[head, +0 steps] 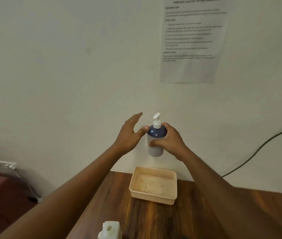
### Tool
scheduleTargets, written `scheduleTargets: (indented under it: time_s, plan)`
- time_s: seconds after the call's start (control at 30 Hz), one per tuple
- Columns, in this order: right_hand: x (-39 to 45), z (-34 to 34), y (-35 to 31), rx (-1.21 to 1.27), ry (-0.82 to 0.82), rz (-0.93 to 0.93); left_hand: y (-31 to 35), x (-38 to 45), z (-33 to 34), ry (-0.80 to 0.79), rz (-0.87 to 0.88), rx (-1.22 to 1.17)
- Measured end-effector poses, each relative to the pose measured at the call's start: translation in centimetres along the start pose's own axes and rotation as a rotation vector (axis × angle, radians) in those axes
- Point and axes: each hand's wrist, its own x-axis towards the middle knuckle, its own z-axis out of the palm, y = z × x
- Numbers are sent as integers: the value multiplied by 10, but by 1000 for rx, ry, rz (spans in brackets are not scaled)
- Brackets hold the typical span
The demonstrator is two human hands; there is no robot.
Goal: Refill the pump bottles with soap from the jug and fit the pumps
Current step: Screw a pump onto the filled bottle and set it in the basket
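The right hand (168, 141) grasps the bottle (155, 144) around its middle, fingers curled over the blue shoulder, and holds it upright in the air against the wall, well above the basket (154, 198). The pump (157, 120) sits in the neck with its nozzle pointing to about 1 o'clock. The left hand (129, 135) is released, fingers straight and spread, thumb tip touching or just short of the bottle's shoulder at 9 o'clock; the blur leaves that uncertain.

The step in hand looks like finishing this bottle: checking that the pump is tight, then setting it down. Whether the collar is fully screwed home cannot be read from here, so a final twist is worth doing first. The left hand should pinch the white collar, not the nozzle head, while the right keeps the body from turning. Turn until it stops firmly, without forcing the thread.

The basket lies at 6 o'clock from the bottle, on the table (197, 213), and appears to be the place for filled bottles. Lower the bottle straight down and upright, base first, toward one corner so there is room for others. Let go only once it stands steady.

The jug (111, 230) sits at the table's near edge, at 7 o'clock from the basket, mouth open; keep the forearms clear of it.
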Motion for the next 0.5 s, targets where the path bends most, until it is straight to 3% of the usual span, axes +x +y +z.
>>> scheduleTargets:
  time_s: [0.5]
  plan:
    - [71,74,99,-98,-106,68,-159,9,54,-151,-151,233]
